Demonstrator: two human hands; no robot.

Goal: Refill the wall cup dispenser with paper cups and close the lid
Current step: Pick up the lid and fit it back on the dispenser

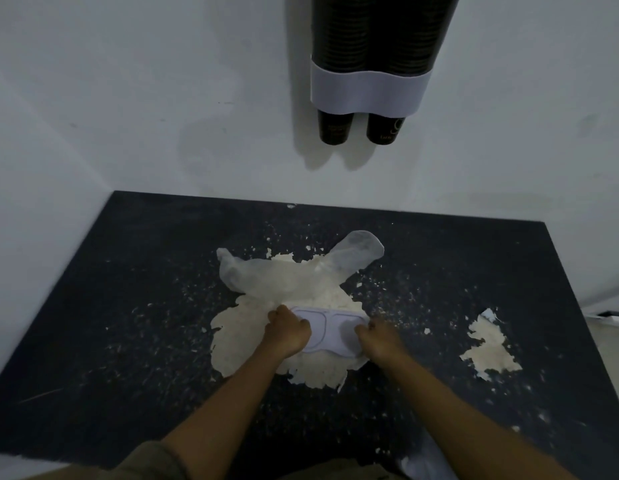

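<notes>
both arms reach forward; left hand (pixel 288 330) and right hand (pixel 379 341) curl their fingers onto the white lid (pixel 330 332) (ends gripped) on the black table (pixel 128 271), below the wall dispenser (pixel 368 88).

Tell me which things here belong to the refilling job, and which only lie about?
Job: wall cup dispenser, dark paper cups, white lid held by both hands.
Lying about: empty plastic sleeves, worn black table.

The white lid (pixel 330 329) is lying flat on the table; the wall dispenser (pixel 370 84) is holding black cups (pixel 382 128).
</notes>
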